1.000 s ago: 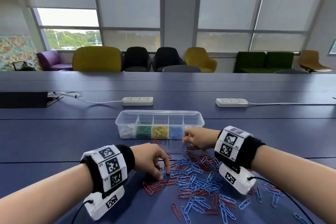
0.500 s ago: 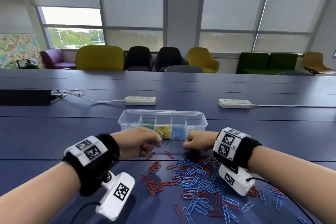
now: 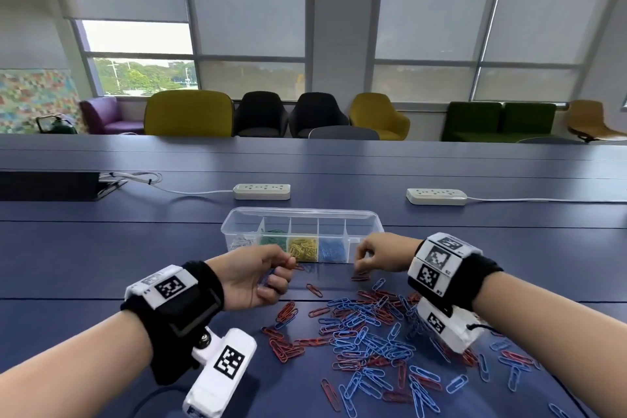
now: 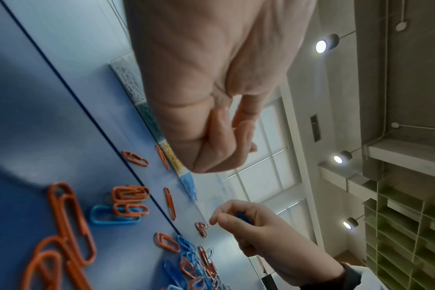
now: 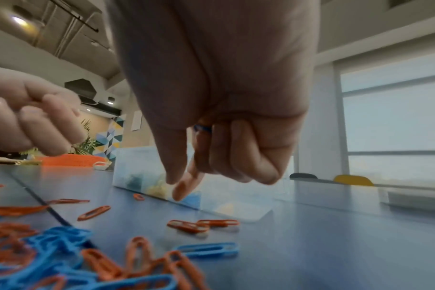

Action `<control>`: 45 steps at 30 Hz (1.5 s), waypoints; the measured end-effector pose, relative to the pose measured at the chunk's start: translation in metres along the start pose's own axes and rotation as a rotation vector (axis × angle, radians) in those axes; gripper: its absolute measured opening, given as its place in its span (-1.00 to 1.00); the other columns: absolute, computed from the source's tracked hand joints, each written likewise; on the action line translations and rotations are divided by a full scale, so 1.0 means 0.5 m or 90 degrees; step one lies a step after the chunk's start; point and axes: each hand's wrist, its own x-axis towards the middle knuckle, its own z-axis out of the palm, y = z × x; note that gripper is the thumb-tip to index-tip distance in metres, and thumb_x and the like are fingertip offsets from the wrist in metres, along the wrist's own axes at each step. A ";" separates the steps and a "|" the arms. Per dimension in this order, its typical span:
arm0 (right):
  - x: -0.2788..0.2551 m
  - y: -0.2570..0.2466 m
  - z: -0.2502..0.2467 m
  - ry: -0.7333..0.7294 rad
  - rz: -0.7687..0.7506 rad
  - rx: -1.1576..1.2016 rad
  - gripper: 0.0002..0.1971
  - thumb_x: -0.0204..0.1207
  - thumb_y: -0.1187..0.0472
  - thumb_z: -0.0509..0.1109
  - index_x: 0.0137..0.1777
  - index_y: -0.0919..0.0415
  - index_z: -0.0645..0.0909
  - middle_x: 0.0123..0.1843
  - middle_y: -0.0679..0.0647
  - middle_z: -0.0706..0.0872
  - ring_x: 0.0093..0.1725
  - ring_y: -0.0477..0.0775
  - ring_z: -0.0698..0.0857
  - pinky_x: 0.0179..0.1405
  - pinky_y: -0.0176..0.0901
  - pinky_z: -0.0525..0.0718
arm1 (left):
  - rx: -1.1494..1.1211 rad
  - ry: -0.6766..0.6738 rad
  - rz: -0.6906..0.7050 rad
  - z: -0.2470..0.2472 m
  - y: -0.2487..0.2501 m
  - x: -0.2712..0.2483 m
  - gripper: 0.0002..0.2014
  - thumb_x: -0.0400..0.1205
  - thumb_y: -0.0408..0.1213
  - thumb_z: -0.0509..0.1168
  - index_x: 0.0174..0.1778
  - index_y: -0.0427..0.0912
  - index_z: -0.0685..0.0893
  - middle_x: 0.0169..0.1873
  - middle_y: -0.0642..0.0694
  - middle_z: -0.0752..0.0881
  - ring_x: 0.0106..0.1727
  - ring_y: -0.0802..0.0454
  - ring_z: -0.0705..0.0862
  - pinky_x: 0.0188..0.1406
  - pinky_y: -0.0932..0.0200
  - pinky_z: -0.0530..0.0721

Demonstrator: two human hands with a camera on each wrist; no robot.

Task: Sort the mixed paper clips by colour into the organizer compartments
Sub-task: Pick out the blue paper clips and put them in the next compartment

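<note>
My left hand (image 3: 252, 276) pinches red clips, my right hand (image 3: 380, 253) curls around blue ones; I should drop each colour squarely into its own organizer (image 3: 302, 214) compartment.

No readable text, brand or number is showing anywhere. The wrist bands (image 3: 171, 287) and wrist cameras (image 3: 228, 360) are carrying only black-and-white square marker patterns, with tiny characters beside them too small to read.

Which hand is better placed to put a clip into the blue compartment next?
Right, probably: the right hand holds a blue clip beside the blue compartment; the left hand holds an orange clip farther left.
</note>
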 end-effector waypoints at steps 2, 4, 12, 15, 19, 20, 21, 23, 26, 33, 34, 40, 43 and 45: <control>-0.005 0.022 -0.003 -0.007 0.007 -0.028 -0.84 0.52 0.22 0.40 0.03 0.25 0.73 -0.12 0.00 0.70 -0.20 -0.10 0.57 -0.17 -0.29 0.48 | 0.015 0.030 -0.016 -0.007 -0.002 0.003 -0.81 0.69 -0.37 0.05 -0.22 -0.23 0.48 -0.56 0.02 0.34 -0.70 0.21 0.27 -0.79 0.44 0.14; -0.008 0.044 0.003 -0.027 0.030 -0.061 -0.94 0.43 0.16 0.49 -0.13 0.10 0.74 -0.16 -0.06 0.68 -0.14 -0.10 0.61 -0.07 -0.25 0.53 | 0.168 0.089 -0.007 -0.012 -0.004 0.011 -0.79 0.73 -0.37 0.03 -0.13 -0.23 0.55 -0.58 0.04 0.32 -0.69 0.23 0.22 -0.75 0.44 0.09; -0.005 0.071 0.014 -0.084 0.058 -0.077 -0.78 0.45 0.03 0.47 -0.39 -0.01 0.60 -0.19 0.07 0.74 -0.21 -0.04 0.60 -0.09 -0.11 0.58 | 0.997 0.204 0.093 -0.025 -0.007 0.041 -0.78 0.52 -0.08 0.43 -0.07 -0.15 0.76 -0.37 0.13 0.60 -0.37 0.28 0.50 -0.42 0.55 0.39; -0.010 0.061 0.021 -0.094 0.077 -0.089 -0.80 0.55 0.06 0.31 -0.24 0.13 0.59 -0.24 0.09 0.63 -0.25 0.04 0.51 -0.18 -0.15 0.48 | 1.029 0.196 0.107 -0.020 -0.011 0.050 -0.84 0.49 -0.09 0.45 -0.15 -0.10 0.75 -0.43 0.17 0.56 -0.41 0.28 0.49 -0.43 0.53 0.39; -0.037 0.030 0.011 -0.058 0.051 -0.057 -0.70 0.69 0.16 0.05 -0.10 0.30 0.54 -0.13 0.21 0.63 -0.24 0.05 0.51 -0.19 -0.31 0.57 | 1.049 0.188 0.129 -0.019 -0.009 0.053 -0.92 0.51 -0.17 0.41 -0.18 -0.09 0.75 -0.46 0.19 0.56 -0.47 0.33 0.51 -0.44 0.55 0.41; -0.045 0.022 0.006 -0.048 0.037 -0.024 -0.70 0.70 0.18 0.04 -0.22 0.23 0.47 -0.27 0.14 0.57 -0.37 -0.01 0.46 -0.44 -0.46 0.51 | 1.058 0.182 0.126 -0.017 -0.007 0.051 -0.89 0.52 -0.20 0.39 -0.14 -0.13 0.76 -0.48 0.18 0.55 -0.53 0.36 0.51 -0.48 0.55 0.40; -0.052 0.016 0.001 -0.037 0.026 0.012 -0.68 0.71 0.18 0.03 -0.31 0.16 0.37 -0.37 0.07 0.48 -0.48 -0.05 0.39 -0.62 -0.47 0.41 | 1.066 0.178 0.121 -0.016 -0.006 0.051 -0.88 0.53 -0.22 0.37 -0.13 -0.16 0.76 -0.48 0.17 0.54 -0.55 0.37 0.50 -0.49 0.55 0.40; -0.057 0.011 -0.005 -0.015 0.002 0.082 -0.65 0.72 0.13 0.05 -0.35 0.11 0.29 -0.43 0.03 0.41 -0.57 -0.05 0.34 -0.70 -0.36 0.35 | 1.088 0.188 0.131 -0.014 -0.001 0.046 -0.88 0.53 -0.24 0.34 -0.12 -0.17 0.75 -0.45 0.13 0.55 -0.49 0.31 0.50 -0.47 0.51 0.40; -0.064 0.007 -0.002 -0.009 -0.016 0.164 -0.69 0.73 0.11 0.03 -0.29 0.10 0.28 -0.42 0.02 0.46 -0.65 -0.14 0.35 -0.67 -0.31 0.37 | 1.102 0.213 0.182 -0.013 0.004 0.038 -0.96 0.52 -0.22 0.35 -0.16 -0.03 0.61 -0.41 0.16 0.50 -0.40 0.26 0.45 -0.45 0.50 0.36; -0.076 -0.030 0.018 -0.071 -0.044 0.250 -0.79 0.74 0.24 -0.02 -0.16 0.19 0.27 -0.35 0.05 0.48 -0.54 -0.08 0.33 -0.66 -0.38 0.35 | 1.100 0.121 0.104 -0.004 -0.019 0.046 -0.75 0.48 -0.08 0.45 -0.47 0.02 0.58 -0.45 0.09 0.61 -0.33 0.13 0.58 -0.20 0.21 0.60; -0.075 -0.036 0.021 -0.077 -0.046 0.250 -0.83 0.74 0.25 -0.02 -0.09 0.21 0.31 -0.34 0.04 0.47 -0.51 -0.08 0.34 -0.66 -0.40 0.35 | 1.079 0.114 0.102 -0.006 -0.018 0.047 -0.76 0.48 -0.10 0.45 -0.47 0.01 0.59 -0.46 0.09 0.61 -0.37 0.18 0.56 -0.24 0.27 0.57; -0.052 -0.064 0.027 -0.093 -0.070 0.180 -0.65 0.68 0.39 -0.05 0.19 0.31 0.57 -0.31 -0.03 0.46 -0.46 -0.05 0.33 -0.51 -0.28 0.33 | 1.035 0.174 0.153 -0.011 0.007 0.032 -0.96 0.56 -0.19 0.36 -0.15 -0.05 0.65 -0.41 0.17 0.56 -0.41 0.30 0.48 -0.42 0.53 0.39; -0.051 -0.071 0.023 -0.083 -0.074 0.125 -0.65 0.71 0.32 -0.03 0.22 0.30 0.60 -0.32 -0.04 0.42 -0.48 -0.06 0.30 -0.54 -0.36 0.32 | 1.051 0.216 0.186 -0.015 0.004 0.022 -0.92 0.54 -0.26 0.32 -0.15 -0.04 0.54 -0.44 0.16 0.48 -0.45 0.28 0.42 -0.53 0.48 0.32; -0.057 -0.071 0.021 -0.084 -0.084 0.074 -0.66 0.73 0.23 0.01 0.21 0.28 0.62 -0.37 -0.01 0.42 -0.49 -0.06 0.29 -0.55 -0.39 0.31 | 1.090 0.232 0.174 -0.015 -0.004 0.020 -0.89 0.51 -0.17 0.37 -0.26 -0.02 0.55 -0.45 0.14 0.52 -0.43 0.27 0.46 -0.48 0.45 0.36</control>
